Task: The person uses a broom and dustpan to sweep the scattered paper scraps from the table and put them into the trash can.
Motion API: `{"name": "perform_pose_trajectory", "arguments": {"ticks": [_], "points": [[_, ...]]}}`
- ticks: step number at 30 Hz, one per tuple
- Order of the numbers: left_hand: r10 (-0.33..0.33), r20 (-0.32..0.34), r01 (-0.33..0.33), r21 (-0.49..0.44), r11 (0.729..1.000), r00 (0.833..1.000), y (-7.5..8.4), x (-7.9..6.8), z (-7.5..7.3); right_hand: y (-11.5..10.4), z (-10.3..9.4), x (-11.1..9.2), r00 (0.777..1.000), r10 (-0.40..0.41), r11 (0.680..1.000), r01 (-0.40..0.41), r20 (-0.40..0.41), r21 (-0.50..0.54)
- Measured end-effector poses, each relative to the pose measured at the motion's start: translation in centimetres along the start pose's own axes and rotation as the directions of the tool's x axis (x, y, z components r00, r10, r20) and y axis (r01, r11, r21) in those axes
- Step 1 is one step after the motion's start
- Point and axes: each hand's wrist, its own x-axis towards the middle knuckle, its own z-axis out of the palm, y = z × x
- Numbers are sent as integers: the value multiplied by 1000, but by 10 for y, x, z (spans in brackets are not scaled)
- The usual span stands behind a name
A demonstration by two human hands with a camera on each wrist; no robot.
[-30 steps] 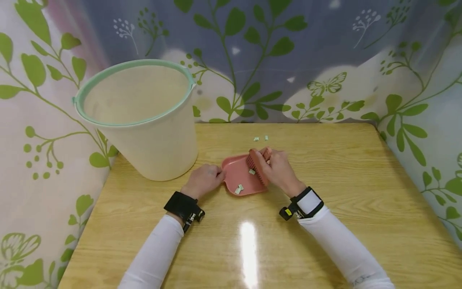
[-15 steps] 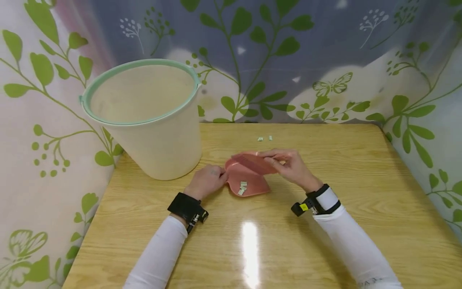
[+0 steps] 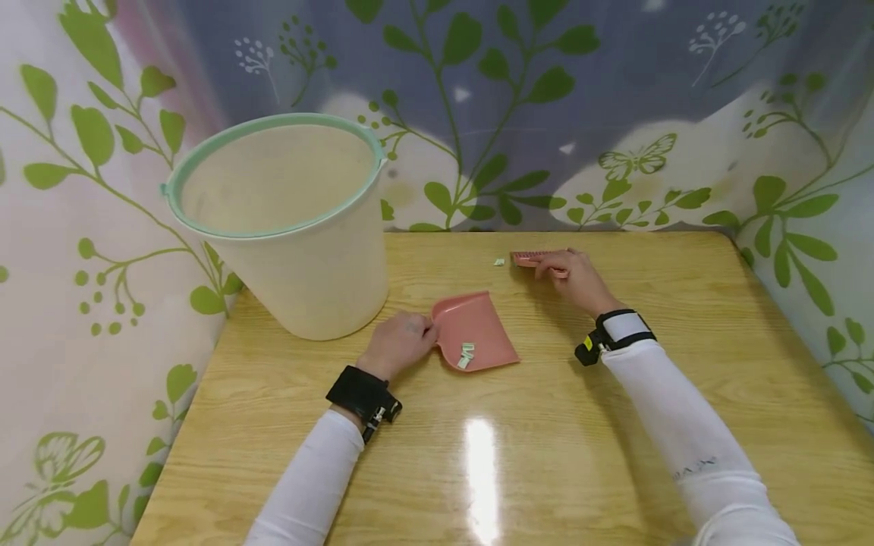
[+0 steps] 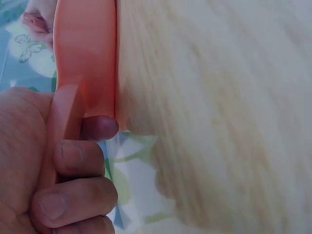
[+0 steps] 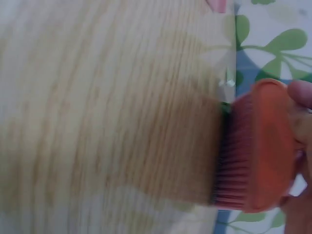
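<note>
My left hand grips the handle of a pink dustpan, which lies on the table with its wide edge to the right. In the left wrist view the fingers curl round the dustpan's handle. A few small pale green paper scraps lie in the pan. Farther back, my right hand holds a small pink brush near the table's far edge. Its bristles show in the right wrist view. Just left of the brush lies another scrap on the wood.
A tall cream bucket with a green rim stands at the table's back left, close to my left hand. The wooden table reaches back to a leaf-patterned curtain, which also hangs at both sides.
My right hand has lifted the brush out of the dustpan and carried it back and right to the scraps at the rear. The scraps in the pan now lie together. My left hand keeps its hold.
</note>
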Motion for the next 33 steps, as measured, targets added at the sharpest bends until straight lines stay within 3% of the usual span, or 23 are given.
{"name": "perform_pose_trajectory", "arguments": {"ticks": [6,9,13,16,21,24,27,31,33], "points": [[19,-18,-19,-8,1000,1000,2,3,1,-20,-22,-24,991,13,998,-21,133,61],[25,-20,-26,-25,999,999,3,3,2,-27,-32,-34,992,3,997,-14,125,81],[-10,-32,9,-32,999,999,0,0,2,-28,-28,-37,997,-23,997,17,80,73],[-5,-30,5,-26,1000,1000,0,-1,2,-28,-26,-44,993,-38,994,26,110,104],[45,-18,-46,-25,999,999,2,3,2,-38,-40,-62,984,-50,988,23,172,155],[36,-14,-36,-23,999,999,3,4,-1,-42,-51,-62,992,-9,994,-5,127,106],[22,-6,-22,-10,1000,1000,2,5,-3,-34,-56,-57,996,92,995,-91,19,-51],[9,16,-9,-23,1000,1000,1,5,-2,-18,-52,-50,978,193,944,-207,-80,-256],[8,22,-8,-34,999,1000,1,5,-1,-17,-46,-48,972,215,935,-232,-93,-267]]}}
